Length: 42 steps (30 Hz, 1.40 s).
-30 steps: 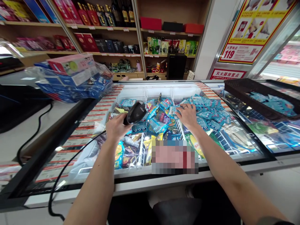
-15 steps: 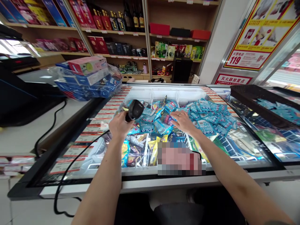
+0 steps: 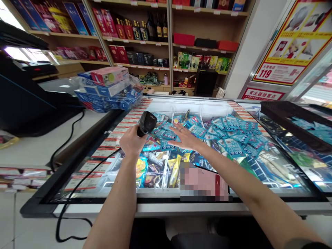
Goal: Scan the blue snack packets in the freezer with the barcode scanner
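Observation:
My left hand is wrapped round the handle of a black barcode scanner, its head raised above the glass-topped freezer. A black cable trails from the scanner down to the left. My right hand reaches over the blue packets with its fingers spread and nothing held. Whether its fingertips touch the packets I cannot tell. More blue packets lie heaped on the right. Near the freezer's front edge, below my right forearm, lies a blurred-out flat object with a dark rim.
Boxes in clear wrap stand at the left beside a black monitor-like device. A dark tray with blue packets sits at the far right. Behind the freezer rise stocked shelves. Wrapped ice creams show inside.
My right hand has moved left across the blue packets, closer to the scanner. My left hand keeps its grip on the scanner. The view has shifted slightly.

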Available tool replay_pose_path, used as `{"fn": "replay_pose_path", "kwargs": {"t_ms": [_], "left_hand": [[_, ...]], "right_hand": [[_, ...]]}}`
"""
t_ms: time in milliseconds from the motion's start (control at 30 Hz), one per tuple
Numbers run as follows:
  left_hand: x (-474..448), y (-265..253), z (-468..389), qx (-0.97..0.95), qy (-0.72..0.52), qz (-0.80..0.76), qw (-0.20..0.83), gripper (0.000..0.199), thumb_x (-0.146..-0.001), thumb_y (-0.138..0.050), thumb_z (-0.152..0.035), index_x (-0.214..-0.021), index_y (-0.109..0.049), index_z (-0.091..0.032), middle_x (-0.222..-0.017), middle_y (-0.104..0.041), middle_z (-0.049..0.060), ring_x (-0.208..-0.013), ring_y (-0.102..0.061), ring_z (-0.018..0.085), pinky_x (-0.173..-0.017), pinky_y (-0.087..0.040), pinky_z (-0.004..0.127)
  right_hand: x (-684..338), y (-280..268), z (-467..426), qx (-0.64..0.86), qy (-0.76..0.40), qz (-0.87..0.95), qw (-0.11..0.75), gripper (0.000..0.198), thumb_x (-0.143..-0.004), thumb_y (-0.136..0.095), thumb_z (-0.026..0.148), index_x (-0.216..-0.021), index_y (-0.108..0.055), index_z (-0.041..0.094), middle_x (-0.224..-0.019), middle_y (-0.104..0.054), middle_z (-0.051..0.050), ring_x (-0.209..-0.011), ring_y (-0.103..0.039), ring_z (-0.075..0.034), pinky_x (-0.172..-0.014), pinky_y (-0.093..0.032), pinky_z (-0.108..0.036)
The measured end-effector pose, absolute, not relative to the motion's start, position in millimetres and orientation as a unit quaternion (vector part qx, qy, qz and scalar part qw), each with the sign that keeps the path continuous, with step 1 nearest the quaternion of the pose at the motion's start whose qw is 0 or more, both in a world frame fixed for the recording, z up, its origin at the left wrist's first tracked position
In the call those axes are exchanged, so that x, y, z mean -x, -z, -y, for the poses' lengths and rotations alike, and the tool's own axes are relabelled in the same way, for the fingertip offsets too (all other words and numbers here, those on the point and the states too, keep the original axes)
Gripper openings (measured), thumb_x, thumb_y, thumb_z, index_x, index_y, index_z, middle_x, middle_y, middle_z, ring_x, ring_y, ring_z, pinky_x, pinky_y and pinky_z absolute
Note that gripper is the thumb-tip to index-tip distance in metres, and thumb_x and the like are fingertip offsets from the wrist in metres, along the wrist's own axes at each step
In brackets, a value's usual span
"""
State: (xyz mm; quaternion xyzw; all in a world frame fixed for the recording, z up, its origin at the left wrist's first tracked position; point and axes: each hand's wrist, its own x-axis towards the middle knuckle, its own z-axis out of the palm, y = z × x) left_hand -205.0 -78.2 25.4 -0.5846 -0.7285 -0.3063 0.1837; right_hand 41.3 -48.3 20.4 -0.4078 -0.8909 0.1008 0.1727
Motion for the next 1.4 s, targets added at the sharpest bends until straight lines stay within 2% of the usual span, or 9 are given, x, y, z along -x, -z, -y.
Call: {"fn": "replay_pose_path", "kwargs": {"t_ms": [100,300,533,633,833,1000,1133,1233,1400], "left_hand": [[208.8,-24.8,76.5,0.589,0.307,0.726,0.178,0.036,-0.074,-0.055,-0.046,-0.102,-0.061,-0.024,-0.09,-0.067,0.008,-0.081,-0.06,0.026,-0.059,-0.036,0.03],[215.7,-25.4,74.9,0.572,0.316,0.741,0.154,0.036,-0.076,-0.052,-0.044,-0.104,-0.06,-0.023,-0.095,-0.066,0.01,-0.085,-0.059,0.028,-0.061,-0.037,0.032],[217.5,-25.1,76.2,0.567,0.316,0.746,0.149,0.035,-0.076,-0.053,-0.044,-0.104,-0.059,-0.023,-0.096,-0.066,0.01,-0.086,-0.058,0.027,-0.061,-0.036,0.032],[217.1,-24.2,75.6,0.566,0.311,0.748,0.151,0.037,-0.075,-0.053,-0.046,-0.104,-0.059,-0.023,-0.096,-0.066,0.009,-0.084,-0.059,0.027,-0.06,-0.034,0.031],[214.1,-24.2,74.5,0.551,0.288,0.765,0.166,0.036,-0.074,-0.055,-0.047,-0.102,-0.06,-0.026,-0.095,-0.067,0.006,-0.085,-0.06,0.025,-0.058,-0.033,0.031],[213.7,-26.3,75.4,0.552,0.278,0.771,0.157,0.037,-0.075,-0.054,-0.047,-0.105,-0.059,-0.026,-0.096,-0.067,0.005,-0.087,-0.06,0.025,-0.059,-0.033,0.031],[214.5,-27.4,75.6,0.55,0.283,0.77,0.156,0.036,-0.076,-0.054,-0.047,-0.105,-0.059,-0.025,-0.095,-0.067,0.006,-0.087,-0.06,0.025,-0.06,-0.034,0.031],[215.7,-27.4,75.0,0.552,0.284,0.769,0.154,0.037,-0.076,-0.053,-0.045,-0.106,-0.059,-0.024,-0.096,-0.067,0.007,-0.088,-0.06,0.026,-0.061,-0.034,0.031],[219.2,-26.1,73.3,0.563,0.286,0.76,0.155,0.035,-0.077,-0.052,-0.044,-0.106,-0.059,-0.025,-0.099,-0.067,0.007,-0.09,-0.06,0.027,-0.06,-0.034,0.031]], "right_hand": [[-21.3,-22.7,42.5,0.416,-0.114,0.889,0.156,0.085,-0.074,-0.03,0.08,-0.145,-0.016,0.036,-0.155,-0.005,0.0,-0.14,-0.003,-0.036,-0.109,-0.015,-0.059],[8.2,-23.6,30.7,0.401,-0.086,0.906,0.108,0.083,-0.07,-0.032,0.083,-0.14,-0.029,0.039,-0.154,-0.008,0.003,-0.138,-0.003,-0.041,-0.107,-0.008,-0.065],[-9.9,-21.3,38.6,0.394,-0.07,0.911,0.1,0.073,-0.076,-0.03,0.078,-0.138,-0.034,0.04,-0.153,-0.016,0.001,-0.139,-0.006,-0.038,-0.107,-0.008,-0.066],[-30.3,-18.7,44.0,0.415,-0.082,0.9,0.107,0.072,-0.077,-0.031,0.077,-0.139,-0.031,0.04,-0.153,-0.015,0.001,-0.139,-0.003,-0.038,-0.106,-0.008,-0.066],[-64.7,-16.8,50.2,0.415,-0.155,0.884,0.149,0.07,-0.08,-0.024,0.074,-0.142,-0.024,0.041,-0.154,-0.005,0.006,-0.14,0.007,-0.033,-0.108,0.002,-0.064],[-75.2,-22.3,43.6,0.407,-0.259,0.846,0.226,0.066,-0.085,-0.013,0.069,-0.144,-0.016,0.039,-0.154,-0.003,0.006,-0.141,0.005,-0.025,-0.112,-0.002,-0.057],[-61.3,-22.4,17.5,0.41,-0.242,0.837,0.269,0.067,-0.087,-0.009,0.067,-0.144,-0.022,0.035,-0.154,-0.011,0.004,-0.142,0.0,-0.023,-0.113,-0.002,-0.054],[-38.5,-20.2,-15.3,0.392,-0.18,0.87,0.24,0.071,-0.087,-0.009,0.067,-0.142,-0.032,0.028,-0.153,-0.018,0.001,-0.142,-0.005,-0.023,-0.115,-0.003,-0.049],[4.9,-17.8,-64.0,0.331,-0.14,0.925,0.126,0.069,-0.089,-0.015,0.063,-0.144,-0.026,0.023,-0.151,-0.021,-0.001,-0.14,-0.016,-0.023,-0.113,-0.018,-0.04]]}}
